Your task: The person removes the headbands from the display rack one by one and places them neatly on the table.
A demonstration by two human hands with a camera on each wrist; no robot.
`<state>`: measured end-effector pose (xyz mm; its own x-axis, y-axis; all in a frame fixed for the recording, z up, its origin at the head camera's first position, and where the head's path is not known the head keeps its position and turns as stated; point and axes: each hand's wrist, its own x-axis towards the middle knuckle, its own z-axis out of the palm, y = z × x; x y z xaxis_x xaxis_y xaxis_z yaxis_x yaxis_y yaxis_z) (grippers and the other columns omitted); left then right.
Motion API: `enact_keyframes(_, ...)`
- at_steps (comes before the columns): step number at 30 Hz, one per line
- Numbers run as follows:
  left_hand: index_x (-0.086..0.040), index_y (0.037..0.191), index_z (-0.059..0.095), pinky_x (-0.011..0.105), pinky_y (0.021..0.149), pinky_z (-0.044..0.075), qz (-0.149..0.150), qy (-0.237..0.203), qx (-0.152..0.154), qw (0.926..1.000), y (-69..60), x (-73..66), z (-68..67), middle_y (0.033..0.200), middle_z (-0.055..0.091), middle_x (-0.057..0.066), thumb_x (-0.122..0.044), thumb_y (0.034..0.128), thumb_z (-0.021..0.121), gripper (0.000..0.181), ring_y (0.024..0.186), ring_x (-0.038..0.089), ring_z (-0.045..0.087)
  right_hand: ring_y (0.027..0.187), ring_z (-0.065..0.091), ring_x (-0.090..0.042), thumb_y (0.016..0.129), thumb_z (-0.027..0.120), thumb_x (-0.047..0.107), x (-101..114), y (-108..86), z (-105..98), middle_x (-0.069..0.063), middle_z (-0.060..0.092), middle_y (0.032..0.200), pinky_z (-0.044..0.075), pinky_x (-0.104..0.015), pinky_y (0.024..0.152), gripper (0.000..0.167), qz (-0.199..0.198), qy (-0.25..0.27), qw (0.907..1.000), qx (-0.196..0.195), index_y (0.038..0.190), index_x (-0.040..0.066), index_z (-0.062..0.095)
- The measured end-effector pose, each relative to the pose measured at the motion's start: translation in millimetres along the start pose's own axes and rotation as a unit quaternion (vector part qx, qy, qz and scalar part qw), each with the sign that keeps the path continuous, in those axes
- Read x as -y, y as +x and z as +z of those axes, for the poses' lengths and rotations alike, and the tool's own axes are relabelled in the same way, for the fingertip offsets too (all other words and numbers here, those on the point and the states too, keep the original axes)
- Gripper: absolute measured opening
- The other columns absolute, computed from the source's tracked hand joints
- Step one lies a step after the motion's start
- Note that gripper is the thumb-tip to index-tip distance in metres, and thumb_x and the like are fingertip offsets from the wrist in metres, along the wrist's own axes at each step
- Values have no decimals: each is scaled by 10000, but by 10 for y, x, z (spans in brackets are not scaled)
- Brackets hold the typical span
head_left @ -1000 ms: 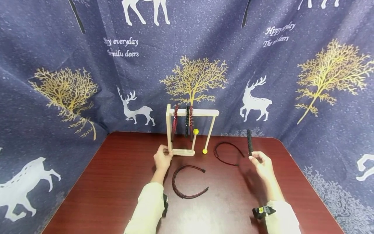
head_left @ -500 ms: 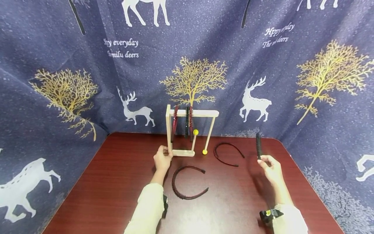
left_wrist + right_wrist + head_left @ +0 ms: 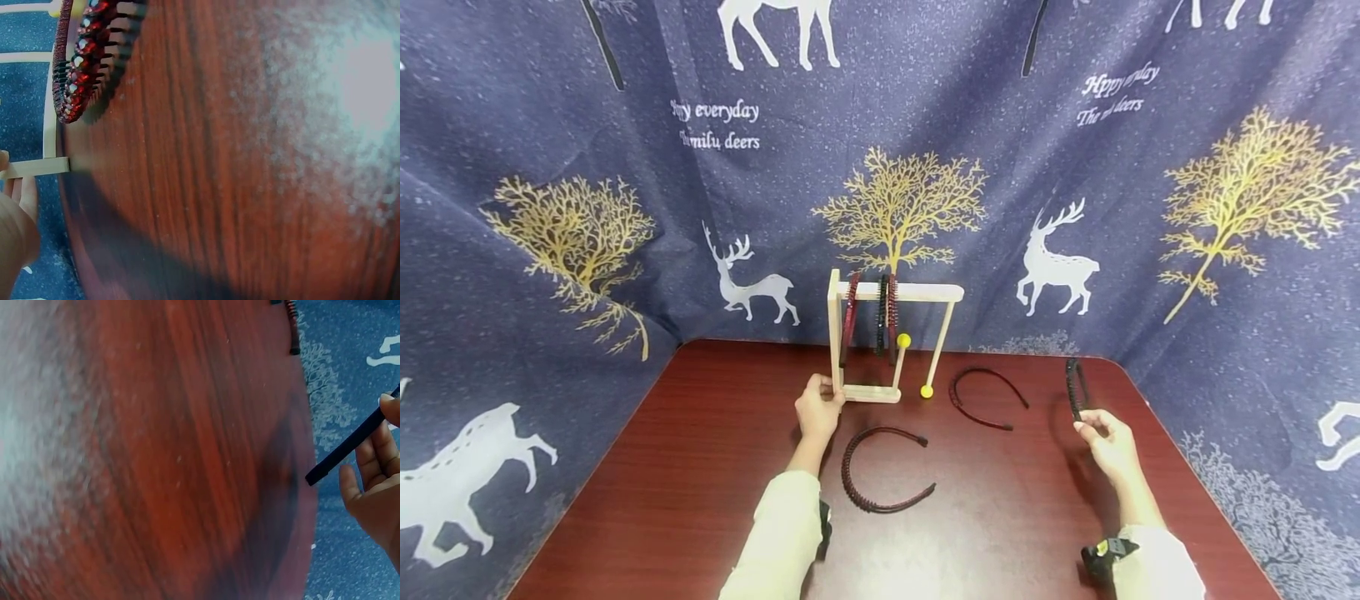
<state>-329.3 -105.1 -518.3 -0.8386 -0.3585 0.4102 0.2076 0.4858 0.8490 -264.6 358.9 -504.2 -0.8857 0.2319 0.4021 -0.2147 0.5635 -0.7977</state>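
Observation:
My left hand (image 3: 817,412) holds the lower left corner of a pale wooden stand (image 3: 928,292). In the left wrist view its fingers grip a wooden bar (image 3: 40,167). Over the stand's top rail hang a red headband (image 3: 850,312), a black headband (image 3: 882,317) and a dark red toothed headband (image 3: 892,308). Off to the right, my right hand (image 3: 1111,446) pinches another black headband (image 3: 1072,390) near one end, raised above the table. The right wrist view shows that headband's smooth dark end (image 3: 344,450) sticking out past the fingers.
Two dark red headbands lie on the brown table (image 3: 700,467): a toothed one (image 3: 847,471) in front of the stand and a thinner one (image 3: 957,398) to its right. Yellow balls (image 3: 927,392) tip the stand's rods. A blue deer-print curtain (image 3: 760,200) hangs behind.
My right hand has moved right and a little nearer with the black headband, which has turned so its loop shows. My left hand has kept its place on the stand.

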Motion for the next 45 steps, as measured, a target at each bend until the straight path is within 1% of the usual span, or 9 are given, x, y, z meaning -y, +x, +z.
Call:
enact_keyframes(3, -69, 887, 606, 408, 699, 501, -12, 32, -21, 10000, 4, 26, -6, 829, 686, 89, -3, 711, 732, 226, 738, 231, 668, 730, 500, 21, 842, 626, 26, -48, -7, -11, -45, 621, 797, 379, -136, 653, 145, 85, -140, 9998, 138, 953, -67, 630)
enact_keyframes(7, -69, 889, 606, 406, 695, 503, -15, 70, -35, 10000, 8, 49, -6, 834, 686, 90, -4, 710, 733, 229, 739, 229, 669, 750, 499, 35, 850, 629, 53, -107, -13, -29, -161, 650, 862, 377, -141, 674, 169, 173, -338, 9989, 283, 966, -69, 638)
enact_keyframes(9, -62, 888, 607, 414, 693, 503, 15, 78, -26, 10000, 4, 46, -5, 832, 686, 95, -5, 704, 735, 231, 734, 234, 670, 750, 494, 47, 846, 636, 57, -128, -23, -38, -186, 656, 886, 377, -144, 668, 169, 219, -502, 9980, 306, 967, -61, 648)
enact_keyframes(15, -61, 889, 607, 446, 714, 480, 101, 77, -60, 9999, 17, 10, -12, 824, 683, 98, -5, 705, 732, 229, 736, 249, 665, 804, 475, 46, 839, 664, 111, -143, -33, -28, -199, 655, 983, 367, -165, 694, 203, 377, -683, 9960, 441, 975, -40, 672)
enact_keyframes(19, -64, 888, 606, 447, 723, 474, 65, 75, -61, 9999, 29, 1, -9, 825, 682, 92, -12, 710, 727, 221, 738, 245, 665, 836, 481, 50, 831, 679, 134, -159, -5, -6, -185, 655, 1008, 363, -169, 732, 217, 527, -755, 9948, 440, 976, -27, 684)
enact_keyframes(27, -73, 893, 604, 416, 721, 493, -140, -8, 53, 9999, 26, 14, 15, 846, 685, 84, -11, 721, 722, 217, 752, 227, 667, 844, 520, -24, 823, 678, 125, -192, 63, -3, -188, 662, 998, 374, -201, 730, 202, 526, -1053, 9918, 502, 958, -24, 694)
enact_keyframes(36, -67, 887, 606, 396, 673, 515, -42, 27, -10, 10000, 11, 16, 16, 834, 688, 91, -14, 715, 746, 228, 737, 230, 672, 820, 533, -205, 835, 656, 118, -219, 108, 44, -174, 667, 980, 394, -328, 725, 191, 617, -1271, 9849, 997, 965, -16, 697)
enact_keyframes(40, -65, 892, 605, 403, 684, 512, -76, 32, 18, 10000, 5, 5, 12, 843, 688, 95, -9, 719, 745, 230, 745, 237, 672, 740, 524, -199, 831, 650, 100, -241, 130, 59, -159, 669, 931, 399, -340, 684, 186, 605, -1272, 9842, 1077, 963, -25, 692)
enact_keyframes(45, -74, 896, 605, 393, 682, 515, -131, 2, 61, 9999, 10, 10, 25, 851, 688, 88, -16, 724, 748, 231, 753, 230, 671, 617, 539, -113, 818, 659, 78, -264, 145, 66, -114, 679, 831, 421, -271, 591, 195, 614, -1161, 9864, 985, 978, -32, 682)
